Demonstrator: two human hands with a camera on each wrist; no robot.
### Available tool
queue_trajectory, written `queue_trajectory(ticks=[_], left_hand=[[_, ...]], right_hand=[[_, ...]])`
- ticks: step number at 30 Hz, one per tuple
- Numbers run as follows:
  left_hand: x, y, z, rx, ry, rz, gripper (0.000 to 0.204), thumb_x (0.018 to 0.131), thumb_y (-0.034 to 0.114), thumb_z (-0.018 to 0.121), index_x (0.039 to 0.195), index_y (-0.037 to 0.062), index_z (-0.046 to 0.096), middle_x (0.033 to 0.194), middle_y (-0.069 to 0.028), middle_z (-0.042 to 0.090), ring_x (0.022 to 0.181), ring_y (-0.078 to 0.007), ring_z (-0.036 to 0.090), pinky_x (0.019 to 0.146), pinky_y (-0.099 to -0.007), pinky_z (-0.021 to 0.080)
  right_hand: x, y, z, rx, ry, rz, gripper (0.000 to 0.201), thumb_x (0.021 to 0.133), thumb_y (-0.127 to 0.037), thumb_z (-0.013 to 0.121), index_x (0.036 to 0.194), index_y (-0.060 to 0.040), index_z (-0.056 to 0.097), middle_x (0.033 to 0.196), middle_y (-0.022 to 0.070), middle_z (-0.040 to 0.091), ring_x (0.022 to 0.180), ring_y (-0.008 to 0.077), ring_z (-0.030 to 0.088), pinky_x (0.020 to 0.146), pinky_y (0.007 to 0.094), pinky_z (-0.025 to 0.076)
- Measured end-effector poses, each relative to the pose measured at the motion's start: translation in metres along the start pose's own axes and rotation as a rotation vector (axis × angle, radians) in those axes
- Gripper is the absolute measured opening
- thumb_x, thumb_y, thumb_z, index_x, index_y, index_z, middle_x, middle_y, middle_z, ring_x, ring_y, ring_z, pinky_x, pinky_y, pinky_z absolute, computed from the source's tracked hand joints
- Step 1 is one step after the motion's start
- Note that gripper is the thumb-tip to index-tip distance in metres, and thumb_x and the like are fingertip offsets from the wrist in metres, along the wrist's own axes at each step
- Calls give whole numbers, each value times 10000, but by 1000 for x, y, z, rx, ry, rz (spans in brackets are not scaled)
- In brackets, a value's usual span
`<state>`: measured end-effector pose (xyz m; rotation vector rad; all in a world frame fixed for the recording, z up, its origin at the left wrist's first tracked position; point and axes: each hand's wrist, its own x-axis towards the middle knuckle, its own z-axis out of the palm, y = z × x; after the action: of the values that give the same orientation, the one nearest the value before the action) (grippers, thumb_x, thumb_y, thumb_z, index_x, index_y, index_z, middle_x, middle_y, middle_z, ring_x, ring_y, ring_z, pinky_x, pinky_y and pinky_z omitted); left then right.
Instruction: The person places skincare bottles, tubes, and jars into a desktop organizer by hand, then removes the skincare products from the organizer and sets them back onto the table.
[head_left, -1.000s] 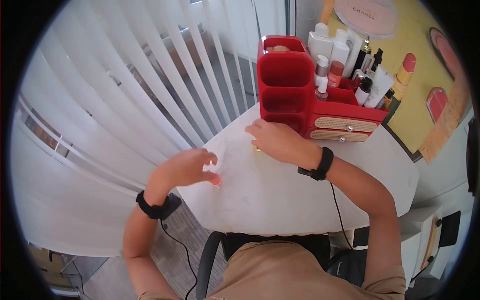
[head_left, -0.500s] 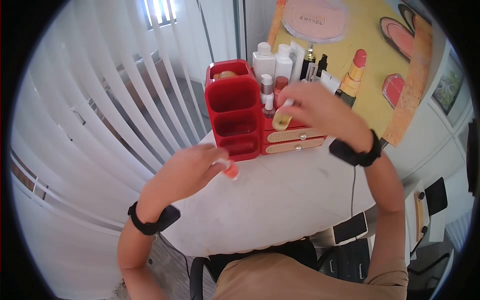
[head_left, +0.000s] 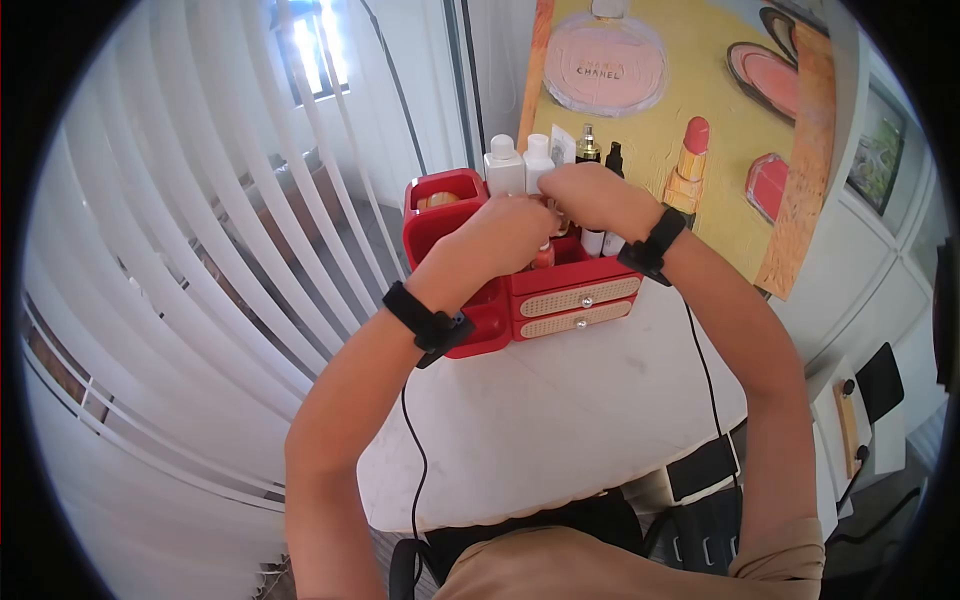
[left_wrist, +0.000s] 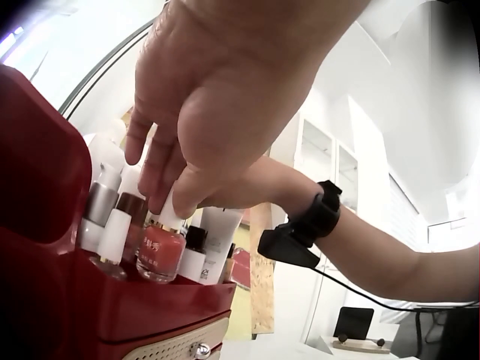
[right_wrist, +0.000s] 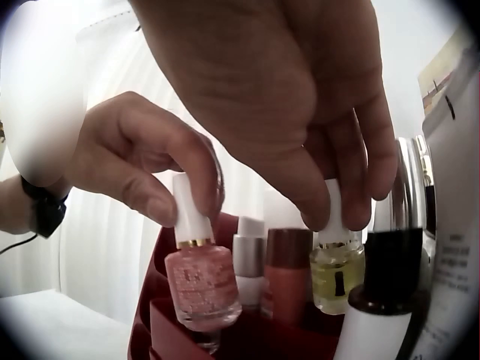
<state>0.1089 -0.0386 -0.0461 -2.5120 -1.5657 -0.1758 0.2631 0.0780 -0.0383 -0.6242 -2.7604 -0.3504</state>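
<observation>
My left hand [head_left: 500, 235] pinches the white cap of a coral-pink nail polish bottle [right_wrist: 202, 289], held a little tilted over the front of the red cosmetics organizer [head_left: 470, 340]. Beside it, my right hand [head_left: 597, 200] pinches the white cap of a nail polish bottle with clear yellow liquid [right_wrist: 337, 277], upright among the other bottles. In the left wrist view, the coral bottle [left_wrist: 160, 251] stands near a white-capped bottle [left_wrist: 112, 244] in the organizer, while the yellow one is hidden behind the left hand.
White bottles [head_left: 505, 172] and dark-capped bottles and tubes fill the organizer's back. Two drawers with round knobs [head_left: 588, 301] are at its front. The organizer stands on a white table [head_left: 560, 420], with vertical blinds [head_left: 230, 250] at left and a painted board [head_left: 640, 130] behind.
Both hands have moved up and together over the organizer. Left brings the coral nail polish from above the table; right carries the yellow one, lifted off the table, in among the bottles.
</observation>
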Motion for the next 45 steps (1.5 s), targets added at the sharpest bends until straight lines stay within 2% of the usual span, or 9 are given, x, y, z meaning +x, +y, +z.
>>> queue_trajectory(ticks=[11,13,15,18,23,30,34,42,45], left_hand=[[-15,3,4,-42,66,-31,225,958,47,602,1154,60,714,1242,-125,657,1129,-310,645,973,-447,505],[-36,0,-5,-112,221,4,226,973,61,592,1172,64,699,1194,-127,677,1115,-311,641,968,-432,509],[-55,-10,-4,-180,324,-58,220,980,68,586,1173,64,693,1167,-130,684,1105,-313,641,964,-427,512],[-72,-26,0,-272,501,-186,197,1007,75,559,1164,50,676,1130,-141,688,1062,-328,645,949,-410,522],[-79,-64,15,-289,651,-317,185,1018,64,570,1170,19,667,1133,-140,685,1008,-286,660,921,-351,526],[-71,-77,29,-345,758,-336,209,997,56,569,1174,4,668,1120,-170,680,998,-318,665,891,-361,533],[-66,-89,15,-305,723,-315,214,1002,94,581,1171,-4,668,1102,-181,684,965,-317,671,881,-352,535],[-5,-100,-36,181,-215,-693,533,944,571,604,937,76,802,834,-128,759,761,-280,730,810,-389,553],[8,-106,-34,194,-264,-690,560,930,539,606,812,25,795,796,-176,742,690,-314,698,714,-407,556]], right_hand=[[-16,-4,-13,148,13,44,177,893,-87,619,1037,-2,675,984,184,728,879,404,702,760,456,561],[-36,-16,-26,103,402,-71,185,953,-97,598,1094,-9,680,969,162,718,821,349,700,741,415,559],[-57,-60,-64,523,220,16,202,1005,-114,579,1154,-22,681,921,125,707,768,237,694,731,343,554],[-92,-107,-59,1113,178,-177,191,1005,-120,587,1157,-70,691,934,98,718,808,234,708,749,344,559],[-133,-151,-51,1114,380,-757,228,968,-120,619,1160,-45,718,1024,51,716,877,236,708,724,359,592],[-130,-151,-50,1209,585,-787,220,890,-135,668,1073,-20,712,966,76,681,782,232,681,618,317,564],[-140,-168,-33,1165,664,-828,210,901,-133,663,1073,-20,700,964,77,673,779,227,676,626,313,559],[-144,-164,-42,1206,530,-839,223,908,-163,668,1088,-31,673,977,68,659,806,222,665,670,322,562],[-147,-170,-35,1190,595,-830,226,902,-166,665,1088,-37,671,965,68,653,803,227,664,669,328,564]])
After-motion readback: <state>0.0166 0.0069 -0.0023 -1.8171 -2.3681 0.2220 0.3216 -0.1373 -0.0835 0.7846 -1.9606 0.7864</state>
